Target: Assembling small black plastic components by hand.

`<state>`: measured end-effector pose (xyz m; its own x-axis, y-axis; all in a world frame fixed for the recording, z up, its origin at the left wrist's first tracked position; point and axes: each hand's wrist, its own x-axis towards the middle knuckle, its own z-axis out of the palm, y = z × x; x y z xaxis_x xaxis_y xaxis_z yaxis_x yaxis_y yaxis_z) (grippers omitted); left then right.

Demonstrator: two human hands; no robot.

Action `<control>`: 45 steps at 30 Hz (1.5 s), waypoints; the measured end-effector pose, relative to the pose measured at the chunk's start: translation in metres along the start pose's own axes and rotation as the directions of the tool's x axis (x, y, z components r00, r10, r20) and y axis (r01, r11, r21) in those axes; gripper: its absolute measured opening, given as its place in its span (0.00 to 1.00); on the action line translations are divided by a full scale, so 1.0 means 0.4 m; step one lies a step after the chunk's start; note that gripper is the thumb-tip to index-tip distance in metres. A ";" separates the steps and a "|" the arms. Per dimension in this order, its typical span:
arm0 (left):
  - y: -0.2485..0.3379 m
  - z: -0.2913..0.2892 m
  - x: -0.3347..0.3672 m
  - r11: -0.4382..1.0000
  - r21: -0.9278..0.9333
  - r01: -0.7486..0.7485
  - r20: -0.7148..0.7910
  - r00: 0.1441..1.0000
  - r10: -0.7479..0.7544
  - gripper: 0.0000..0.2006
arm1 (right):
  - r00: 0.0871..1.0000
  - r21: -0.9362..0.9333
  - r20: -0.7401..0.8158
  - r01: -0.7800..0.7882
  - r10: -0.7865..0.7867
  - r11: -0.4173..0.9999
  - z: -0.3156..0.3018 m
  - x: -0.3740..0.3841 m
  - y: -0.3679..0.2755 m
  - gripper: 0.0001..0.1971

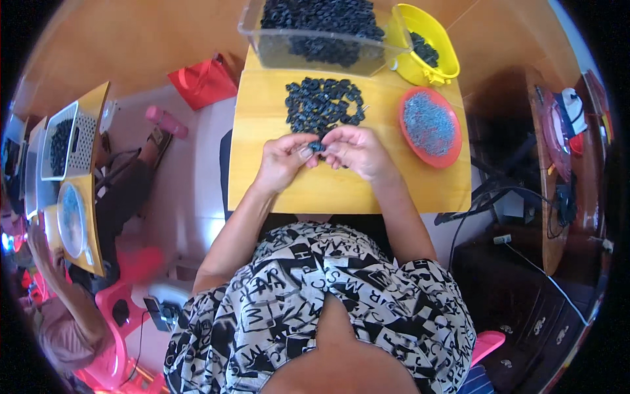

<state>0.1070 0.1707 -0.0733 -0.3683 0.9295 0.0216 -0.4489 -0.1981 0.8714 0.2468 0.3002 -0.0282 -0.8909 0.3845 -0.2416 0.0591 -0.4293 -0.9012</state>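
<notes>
Both my hands meet over the near middle of a yellow wooden table (262,187). Between the fingertips of my left hand (283,159) is a small black part (316,146). My right hand (357,152) pinches at the same part from the other side; whether it also holds a smaller piece is too small to tell. Just beyond my fingers spreads a loose pile of similar black parts (315,105). To the right of my right hand, a red oval dish (402,134) holds many tiny silvery-blue pieces (430,123).
A clear plastic bin (315,64) full of black parts stands at the table's far edge, beside a yellow basket (453,60) with more. At left, another person (72,315) sits by a second table (98,125). A red bag (205,84) and pink bottle (167,122) are on the floor.
</notes>
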 end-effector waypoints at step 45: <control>-0.008 -0.015 0.030 0.734 0.673 -0.089 -0.379 0.812 0.445 0.10 | 0.787 -0.903 -0.402 -0.426 -0.468 0.058 -0.323 -0.146 -0.101 0.13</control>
<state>0.0993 0.1806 -0.0788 -0.8069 0.5483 0.2197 0.2508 -0.0186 0.9679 0.3545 0.4008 -0.0240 -0.5480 0.8320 0.0868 0.7897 0.5488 -0.2741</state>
